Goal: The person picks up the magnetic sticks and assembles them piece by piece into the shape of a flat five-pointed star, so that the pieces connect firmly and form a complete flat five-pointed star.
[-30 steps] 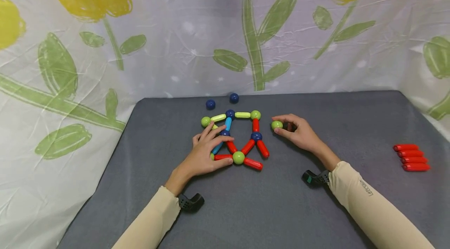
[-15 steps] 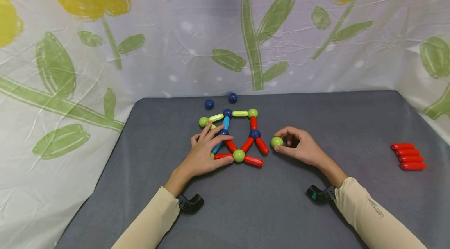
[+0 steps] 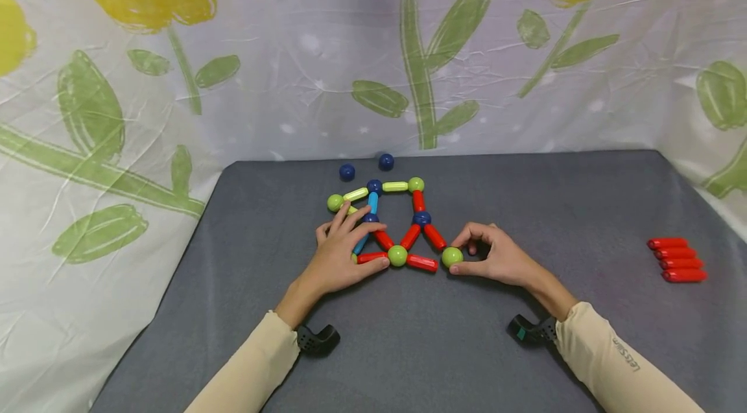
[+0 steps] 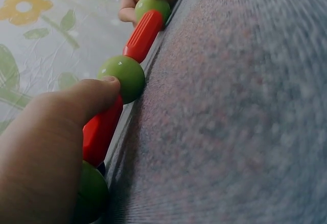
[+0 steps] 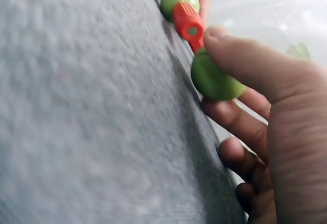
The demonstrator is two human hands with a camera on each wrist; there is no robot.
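A flat figure of toy rods and balls lies on the table, with red rods (image 3: 421,262), a blue rod (image 3: 373,203), yellow-green rods (image 3: 395,187), and green and blue balls. The left hand (image 3: 338,249) spreads over its left side, fingers nearly straight, hiding part of it. Its thumb (image 4: 94,94) touches the near green ball (image 4: 127,76). Between thumb and index finger, the right hand (image 3: 496,257) pinches another green ball (image 3: 452,257) right at the tip of a slanting red rod (image 3: 434,236). The horizontal red rod's free end points toward that ball.
Two loose blue balls, one left (image 3: 347,172) and one right (image 3: 386,162), lie behind the figure. Several red rods (image 3: 684,264) lie in a row at the far right of the grey table (image 3: 408,354). A flower-printed cloth (image 3: 280,76) hangs behind.
The right hand has brought the green ball nearer the person and slightly left, up to the red rod's end. The figure's far side has shifted slightly left; the left hand has stayed in place.
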